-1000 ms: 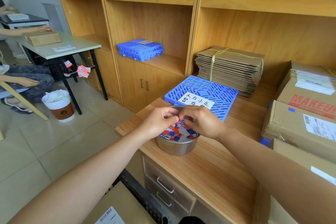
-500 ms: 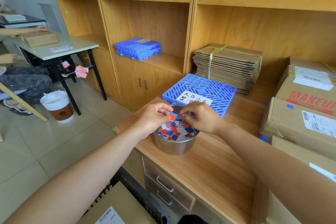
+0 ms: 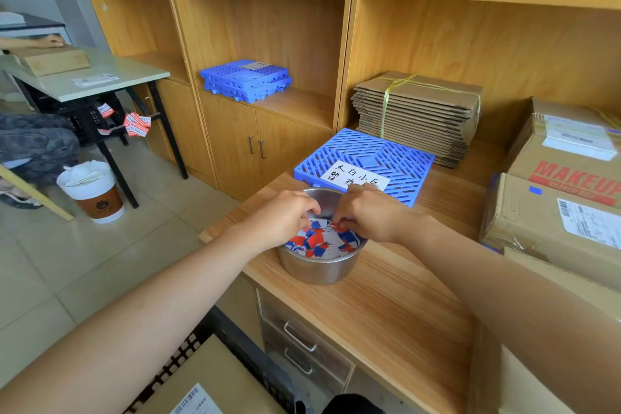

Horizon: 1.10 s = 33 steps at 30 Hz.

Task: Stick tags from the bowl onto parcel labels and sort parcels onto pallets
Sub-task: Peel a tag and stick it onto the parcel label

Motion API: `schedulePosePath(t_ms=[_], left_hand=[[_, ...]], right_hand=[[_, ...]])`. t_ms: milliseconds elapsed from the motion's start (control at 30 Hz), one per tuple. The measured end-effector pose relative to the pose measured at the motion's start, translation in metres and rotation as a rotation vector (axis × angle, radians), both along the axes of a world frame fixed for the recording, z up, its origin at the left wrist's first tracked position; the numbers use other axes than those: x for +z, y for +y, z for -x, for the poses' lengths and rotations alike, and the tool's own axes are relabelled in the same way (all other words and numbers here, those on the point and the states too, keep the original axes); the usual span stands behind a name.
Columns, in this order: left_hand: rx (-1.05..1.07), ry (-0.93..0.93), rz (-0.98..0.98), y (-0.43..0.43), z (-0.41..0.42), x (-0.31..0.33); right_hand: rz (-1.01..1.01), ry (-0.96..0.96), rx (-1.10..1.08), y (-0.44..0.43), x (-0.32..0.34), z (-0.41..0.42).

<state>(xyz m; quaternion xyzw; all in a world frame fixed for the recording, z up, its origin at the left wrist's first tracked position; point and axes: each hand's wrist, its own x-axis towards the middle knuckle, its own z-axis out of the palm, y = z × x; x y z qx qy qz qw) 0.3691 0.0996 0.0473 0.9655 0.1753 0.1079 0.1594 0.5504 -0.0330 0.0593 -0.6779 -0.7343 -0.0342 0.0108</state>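
Observation:
A steel bowl [image 3: 316, 267] stands on the wooden counter and holds several red, blue and white tags [image 3: 317, 240]. Both hands are over the bowl's far side. My left hand [image 3: 280, 217] has its fingers curled down among the tags. My right hand [image 3: 369, 212] pinches a red tag [image 3: 339, 227] with thumb and forefinger. Behind the bowl lies a blue pallet [image 3: 386, 155] with a white handwritten sign. A second blue pallet [image 3: 247, 79] sits on the shelf further left. Cardboard parcels [image 3: 551, 215] with labels are stacked at the right.
A tied bundle of flat cardboard [image 3: 420, 111] lies behind the pallet. A labelled parcel [image 3: 205, 390] sits in a black crate below the counter edge. A bin shaped like a coffee cup [image 3: 94, 191] stands on the floor by a table [image 3: 100, 81] where another person sits.
Both hands have dropped a little lower into the bowl. What the fingertips held together above it earlier can no longer be made out; my right hand now pinches a red tag.

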Motion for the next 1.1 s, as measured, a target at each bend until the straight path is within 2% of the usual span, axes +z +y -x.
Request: schedulePosePath(t_ms=[167,267,367,500,900,1100], left_hand=[[-0.014,-0.125,-0.237,0.019,-0.002,-0.015],[0.006,-0.172,-0.209,0.023,-0.002,-0.022],[0.007,-0.181,-0.173,0.026,-0.003,-0.025],[0.014,-0.205,-0.116,0.027,-0.003,-0.028],[0.025,-0.186,-0.08,0.023,0.0,-0.023],[0.027,-0.169,-0.086,0.022,0.002,-0.02]], right_hand=[[0.246,-0.127,0.008,0.022,0.004,0.013],[0.399,-0.185,-0.015,0.033,0.003,0.02],[0.459,-0.221,-0.034,0.041,-0.002,0.024],[0.459,-0.221,-0.058,0.045,-0.007,0.025],[0.509,-0.036,-0.146,0.049,-0.008,0.026],[0.409,0.033,-0.096,0.043,0.0,0.023]])
